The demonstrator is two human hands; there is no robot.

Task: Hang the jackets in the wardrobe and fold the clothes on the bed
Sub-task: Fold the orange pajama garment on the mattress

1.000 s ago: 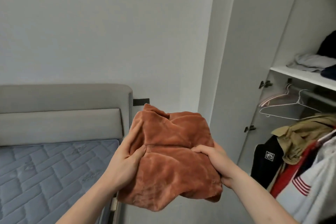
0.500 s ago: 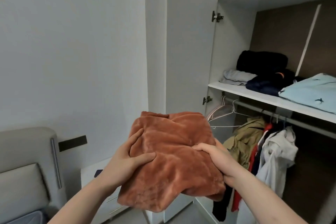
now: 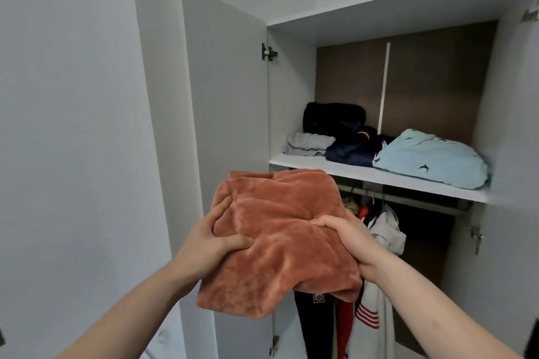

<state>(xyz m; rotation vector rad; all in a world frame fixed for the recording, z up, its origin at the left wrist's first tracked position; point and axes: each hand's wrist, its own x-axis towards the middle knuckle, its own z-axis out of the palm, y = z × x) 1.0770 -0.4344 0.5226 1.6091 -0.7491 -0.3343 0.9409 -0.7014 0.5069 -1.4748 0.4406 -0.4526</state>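
A folded rust-orange plush garment [image 3: 280, 239] is held up in front of the open wardrobe, just below its white shelf [image 3: 358, 172]. My left hand [image 3: 214, 245] grips the garment's left side with the thumb on top. My right hand [image 3: 350, 239] grips its right edge. On the shelf lie a folded grey item [image 3: 309, 144], a black bundle [image 3: 334, 118], a navy garment [image 3: 354, 148] and a light blue folded garment [image 3: 431, 159]. Jackets [image 3: 382, 230] hang from the rail under the shelf, partly hidden by the garment.
The wardrobe's left door [image 3: 224, 102] stands open toward me, close to the garment's left side. A grey wall [image 3: 73, 125] fills the left. The right door edge [image 3: 513, 154] frames the opening. Bare shelf front shows between the grey item and the shelf's left end.
The view has swung right and up from the bed to the wardrobe. Both hands kept their grip and carried the orange garment closer to the shelf.
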